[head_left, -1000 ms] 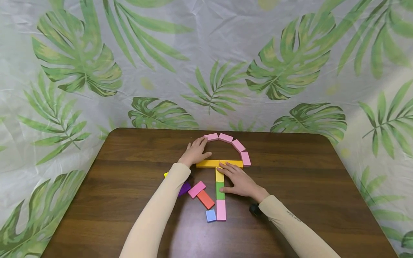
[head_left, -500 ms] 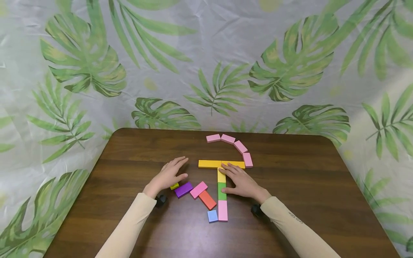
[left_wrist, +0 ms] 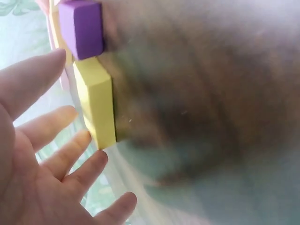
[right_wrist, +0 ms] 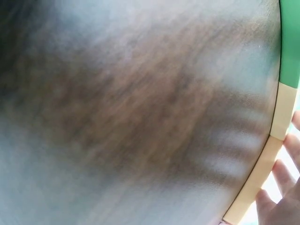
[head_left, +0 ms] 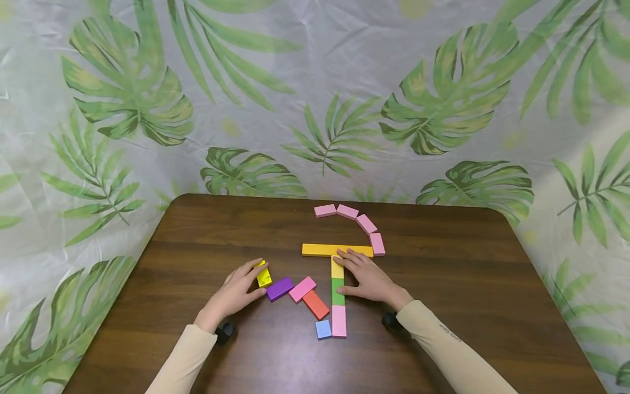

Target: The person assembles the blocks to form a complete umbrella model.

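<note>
In the head view my left hand (head_left: 232, 293) is beside a bright yellow block (head_left: 265, 279). Its fingertips are right at the block's far end, with the thumb near the adjoining purple block (head_left: 280, 289). The left wrist view shows the fingers spread and loosely bent alongside the yellow block, not wrapped round it. My right hand (head_left: 371, 280) lies with extended fingers over a column made of a pale yellow block (head_left: 337, 268), a green block (head_left: 337, 299) and a pink block (head_left: 339, 322). Its fingertips reach the orange bar (head_left: 319, 250) across the column's top.
Several pink blocks (head_left: 366, 224) curve above the bar's right side. Left of the column, a magenta block (head_left: 302, 289), a red block (head_left: 315, 305) and a blue cube (head_left: 323, 329) lie on the brown table (head_left: 443, 246). A leaf-patterned cloth (head_left: 315, 82) hangs behind.
My left hand has moved from the left pink block near the table's far edge, down and left to the bright yellow block, which now lies turned more lengthwise. My right hand has stayed put.
</note>
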The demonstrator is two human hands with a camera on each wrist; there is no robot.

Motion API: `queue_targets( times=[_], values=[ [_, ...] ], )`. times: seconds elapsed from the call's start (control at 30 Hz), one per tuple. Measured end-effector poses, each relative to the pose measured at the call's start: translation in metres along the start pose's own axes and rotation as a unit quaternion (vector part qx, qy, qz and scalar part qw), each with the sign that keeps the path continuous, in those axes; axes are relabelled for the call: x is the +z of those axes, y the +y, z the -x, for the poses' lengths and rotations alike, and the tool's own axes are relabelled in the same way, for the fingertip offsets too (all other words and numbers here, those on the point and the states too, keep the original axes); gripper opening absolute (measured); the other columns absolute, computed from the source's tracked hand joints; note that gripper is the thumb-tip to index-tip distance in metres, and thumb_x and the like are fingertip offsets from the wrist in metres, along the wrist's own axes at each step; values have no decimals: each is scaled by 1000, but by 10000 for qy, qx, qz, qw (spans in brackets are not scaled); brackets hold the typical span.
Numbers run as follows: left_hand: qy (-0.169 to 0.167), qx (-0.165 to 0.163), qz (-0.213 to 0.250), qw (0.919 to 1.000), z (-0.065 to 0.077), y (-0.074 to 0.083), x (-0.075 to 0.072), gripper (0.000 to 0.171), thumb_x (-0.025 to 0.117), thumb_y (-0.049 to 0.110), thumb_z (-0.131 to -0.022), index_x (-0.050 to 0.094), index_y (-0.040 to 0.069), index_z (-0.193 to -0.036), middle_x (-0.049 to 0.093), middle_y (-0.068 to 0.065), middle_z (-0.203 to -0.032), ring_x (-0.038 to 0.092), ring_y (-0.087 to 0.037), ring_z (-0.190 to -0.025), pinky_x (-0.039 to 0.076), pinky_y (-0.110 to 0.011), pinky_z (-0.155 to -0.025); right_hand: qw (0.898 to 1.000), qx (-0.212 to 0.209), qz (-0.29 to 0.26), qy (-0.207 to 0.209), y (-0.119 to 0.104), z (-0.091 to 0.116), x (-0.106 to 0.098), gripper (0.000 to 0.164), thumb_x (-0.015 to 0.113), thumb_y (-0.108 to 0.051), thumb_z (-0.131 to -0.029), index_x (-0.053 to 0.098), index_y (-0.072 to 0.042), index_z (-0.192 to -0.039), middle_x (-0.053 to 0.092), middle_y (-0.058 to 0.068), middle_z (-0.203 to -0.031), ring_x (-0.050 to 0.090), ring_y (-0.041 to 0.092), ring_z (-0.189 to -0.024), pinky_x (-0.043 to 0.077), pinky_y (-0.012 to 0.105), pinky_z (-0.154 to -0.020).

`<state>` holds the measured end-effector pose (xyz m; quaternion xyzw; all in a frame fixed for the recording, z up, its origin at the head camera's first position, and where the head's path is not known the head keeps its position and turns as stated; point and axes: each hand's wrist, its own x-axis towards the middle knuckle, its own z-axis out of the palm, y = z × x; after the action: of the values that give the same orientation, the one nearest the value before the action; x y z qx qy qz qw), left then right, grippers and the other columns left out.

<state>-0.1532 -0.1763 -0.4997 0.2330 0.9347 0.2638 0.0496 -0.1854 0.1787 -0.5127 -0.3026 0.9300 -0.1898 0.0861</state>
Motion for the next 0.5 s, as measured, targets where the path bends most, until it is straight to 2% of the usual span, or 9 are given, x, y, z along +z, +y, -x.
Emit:
queue_targets(
  times=[0.2, 0.5],
  values=[
    [26, -106, -159, 9998, 1, -1, 4, 55, 66, 18, -91, 47, 1, -140, 34, -22, -147, 35, -45, -131, 25, -66, -101, 10000, 20, 13, -17, 1, -1, 0, 81, 64, -53, -85, 35, -13, -149, 26, 8, -155, 15, 30, -143, 15, 51, -112],
    [325, -74, -297, 9990, -10, -6, 7, 51, 72, 11, -86, 54, 2, -134, 40, -22, -143, 42, -43, -126, 32, -63, -97, 10000, -4, 22, -10, 1, -1, 1, 81, 64, -53, -85, 35, -13, -149, 27, 8, -155, 16, 30, -143, 15, 50, -113]
  ],
)
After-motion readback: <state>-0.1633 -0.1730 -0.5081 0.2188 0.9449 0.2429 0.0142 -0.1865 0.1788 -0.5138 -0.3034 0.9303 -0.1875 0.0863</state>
